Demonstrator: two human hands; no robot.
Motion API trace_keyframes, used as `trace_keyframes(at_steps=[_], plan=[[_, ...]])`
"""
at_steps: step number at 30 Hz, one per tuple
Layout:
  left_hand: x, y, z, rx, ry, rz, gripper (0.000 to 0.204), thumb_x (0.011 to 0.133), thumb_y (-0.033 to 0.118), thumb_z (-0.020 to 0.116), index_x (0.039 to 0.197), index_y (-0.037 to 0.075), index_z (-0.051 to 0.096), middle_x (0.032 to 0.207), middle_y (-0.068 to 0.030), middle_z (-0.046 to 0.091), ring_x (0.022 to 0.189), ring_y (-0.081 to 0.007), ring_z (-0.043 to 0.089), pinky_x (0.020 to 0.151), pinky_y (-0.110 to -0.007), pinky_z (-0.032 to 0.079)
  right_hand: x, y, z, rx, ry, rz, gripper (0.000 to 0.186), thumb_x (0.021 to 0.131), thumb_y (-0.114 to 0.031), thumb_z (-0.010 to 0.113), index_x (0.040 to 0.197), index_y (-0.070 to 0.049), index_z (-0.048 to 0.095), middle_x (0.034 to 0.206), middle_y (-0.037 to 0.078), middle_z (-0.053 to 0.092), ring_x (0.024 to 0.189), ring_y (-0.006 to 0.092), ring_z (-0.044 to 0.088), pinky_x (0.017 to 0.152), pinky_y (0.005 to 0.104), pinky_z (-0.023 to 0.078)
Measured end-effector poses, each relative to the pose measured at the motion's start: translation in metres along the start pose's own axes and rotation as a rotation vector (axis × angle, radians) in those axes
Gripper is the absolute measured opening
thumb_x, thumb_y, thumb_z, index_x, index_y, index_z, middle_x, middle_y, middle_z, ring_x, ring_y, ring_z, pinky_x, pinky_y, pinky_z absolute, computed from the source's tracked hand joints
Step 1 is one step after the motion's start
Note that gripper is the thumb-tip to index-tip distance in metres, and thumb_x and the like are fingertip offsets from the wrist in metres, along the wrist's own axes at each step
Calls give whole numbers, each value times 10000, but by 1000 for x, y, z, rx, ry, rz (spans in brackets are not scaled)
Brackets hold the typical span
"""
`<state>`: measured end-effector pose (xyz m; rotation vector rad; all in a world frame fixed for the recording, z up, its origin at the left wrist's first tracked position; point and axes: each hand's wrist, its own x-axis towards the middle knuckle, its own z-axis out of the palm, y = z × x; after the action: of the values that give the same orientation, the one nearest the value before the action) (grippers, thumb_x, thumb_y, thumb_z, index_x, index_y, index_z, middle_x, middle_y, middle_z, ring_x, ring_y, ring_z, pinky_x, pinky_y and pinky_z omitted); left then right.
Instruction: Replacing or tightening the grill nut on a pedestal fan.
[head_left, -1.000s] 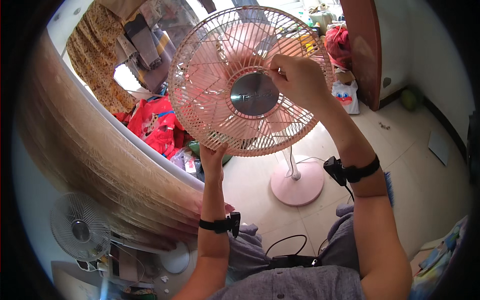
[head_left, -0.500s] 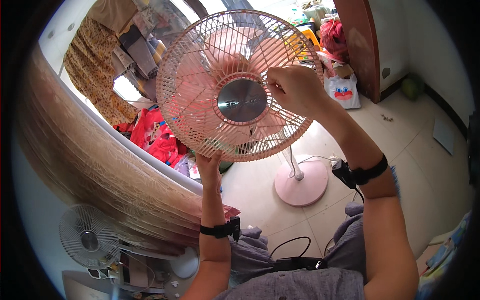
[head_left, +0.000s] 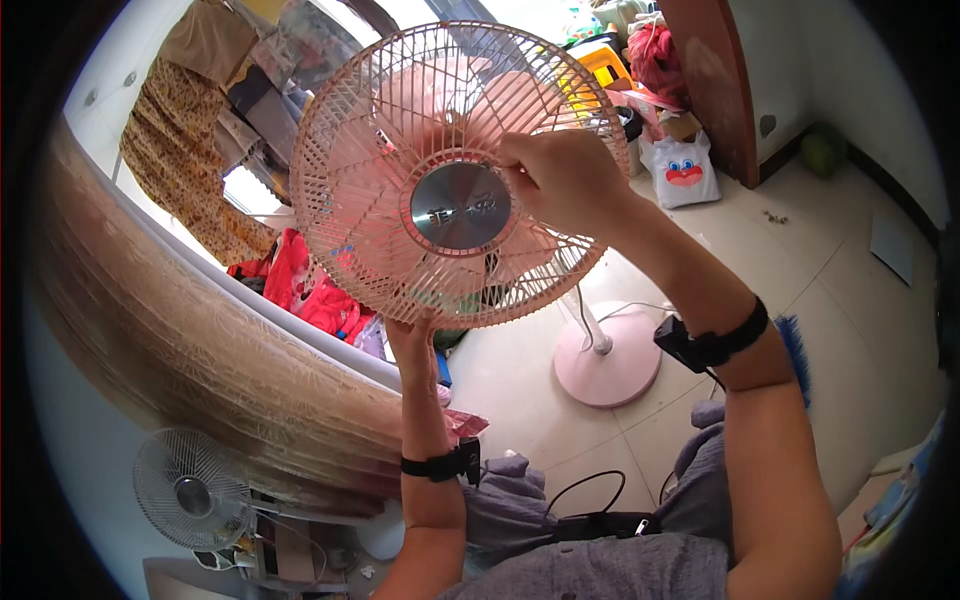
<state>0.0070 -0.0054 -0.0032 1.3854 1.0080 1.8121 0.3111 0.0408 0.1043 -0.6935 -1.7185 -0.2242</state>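
A pink pedestal fan (head_left: 461,206), with a round wire guard, a silver centre badge and pink blades, faces me at the top middle. My left hand (head_left: 410,343) holds the guard from below at its lower rim, its fingertips partly hidden behind the wires. My right hand (head_left: 562,182) is closed on the front of the guard just right of the badge, with thumb and fingers curled at the wires. Below the guard, the fan's pole and cord run down to a round pink base (head_left: 620,370) on the tiled floor.
A bowed curtain (head_left: 170,330) lines the left, with red clothes (head_left: 310,290) beyond. A white fan (head_left: 190,475) stands at lower left. At the back right are a reddish door (head_left: 715,70), a white bag (head_left: 685,172) and a watermelon (head_left: 823,150). A blue bristly brush (head_left: 795,355) lies beside my right arm.
The fan head and my right hand have shifted leftward in the view, with my right hand still on the guard. The background has also shifted slightly.
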Motion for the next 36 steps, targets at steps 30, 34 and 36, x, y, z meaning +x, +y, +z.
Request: trace_keyframes(at_steps=[30, 34, 36], plan=[[1, 5, 2, -4, -15, -8, 668, 790, 61, 738, 1342, 56, 362, 1249, -79, 521, 1107, -196, 546, 912, -321, 493, 8, -1, -13, -189, 7, -62, 101, 818, -160, 624, 770, -80, 586, 624, 102, 601, 608, 283, 625, 578, 403, 479], [2, 4, 2, -5, -21, 3, 676, 790, 54, 734, 1348, 46, 352, 1263, -88, 510, 1123, -206, 540, 924, -326, 488, -16, -2, 7, -210, -34, -8, 109, 821, -157, 604, 756, -73, 579, 610, 115, 584, 581, 305, 611, 537, 417, 475], [2, 4, 2, -2, -10, -6, 679, 790, 52, 734, 1350, 43, 349, 1269, -94, 504, 1129, -210, 536, 928, -329, 487, -28, -5, 10, -171, -34, -3, 107, 814, -147, 595, 743, -71, 569, 596, 120, 583, 579, 311, 611, 526, 431, 474]])
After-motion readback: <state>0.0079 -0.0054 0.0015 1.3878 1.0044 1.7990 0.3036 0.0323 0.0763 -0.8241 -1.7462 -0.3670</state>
